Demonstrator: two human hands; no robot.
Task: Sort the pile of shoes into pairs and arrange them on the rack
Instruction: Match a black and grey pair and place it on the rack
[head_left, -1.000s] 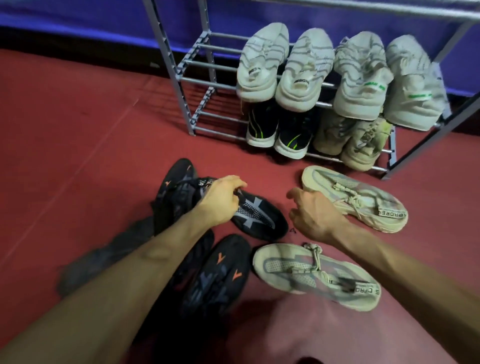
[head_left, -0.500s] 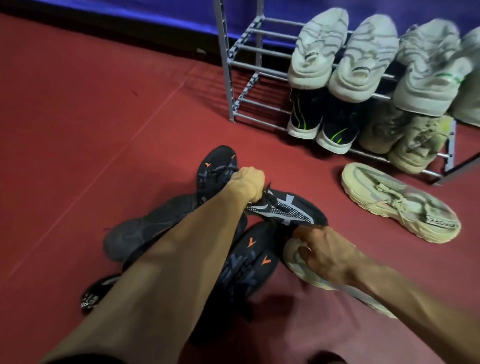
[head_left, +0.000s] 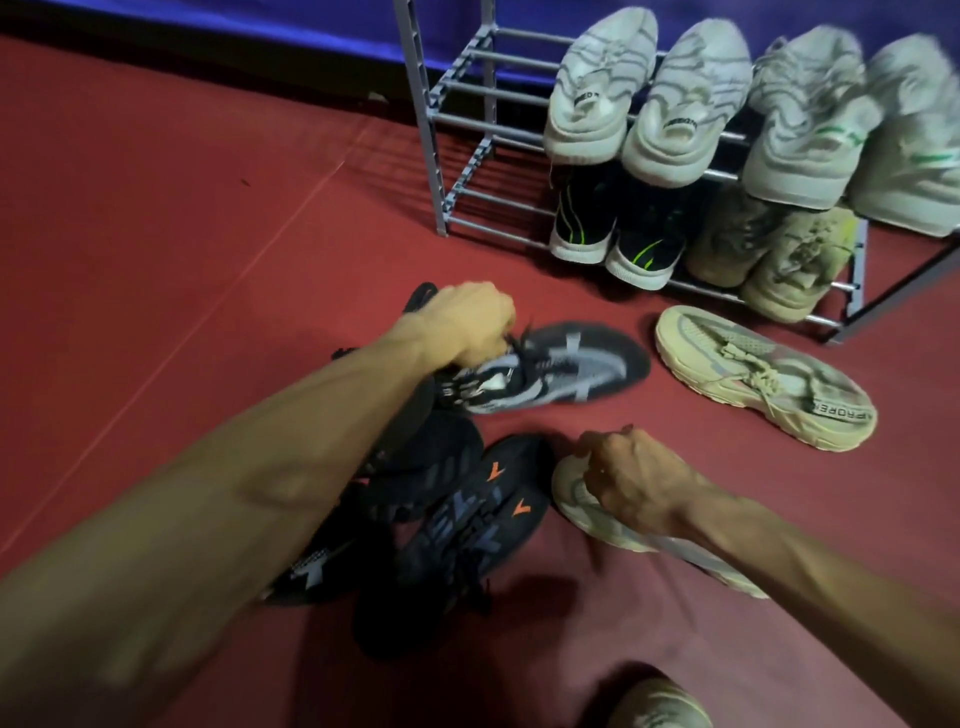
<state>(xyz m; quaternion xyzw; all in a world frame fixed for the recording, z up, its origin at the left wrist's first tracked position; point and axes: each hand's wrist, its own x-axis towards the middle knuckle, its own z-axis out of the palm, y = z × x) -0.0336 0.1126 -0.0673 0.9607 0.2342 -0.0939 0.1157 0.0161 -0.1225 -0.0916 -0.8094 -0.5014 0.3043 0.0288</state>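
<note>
Counting shoes on the rack (head_left: 519, 130): we find eight, four per shelf.
Upper shelf: four off-white trainers with grey wavy stripes, heels toward us; the right two carry green marks and are blurred.
Lower shelf: two black trainers with green stripes (head_left: 613, 228) on the left, two beige lace-ups (head_left: 769, 254) on the right.
Floor, beige: two shoes in plain view. One beige trainer (head_left: 763, 376) lies just before the rack, its heel tab lettered. A second beige shoe (head_left: 571, 488) lies under our right hand. A pale shape at the bottom edge is too blurred to name.
Floor, dark: a heap of black shoes (head_left: 457, 530), some with orange marks; we cannot count them exactly.
Left hand (head_left: 467, 322): fingers curled tight around the collar of a black and grey trainer (head_left: 561, 366), raised above the heap.
Right hand (head_left: 628, 483): fingers bent, closing over the second beige shoe; we cannot tell whether the grip is firm.
Floor (head_left: 182, 234): red.
</note>
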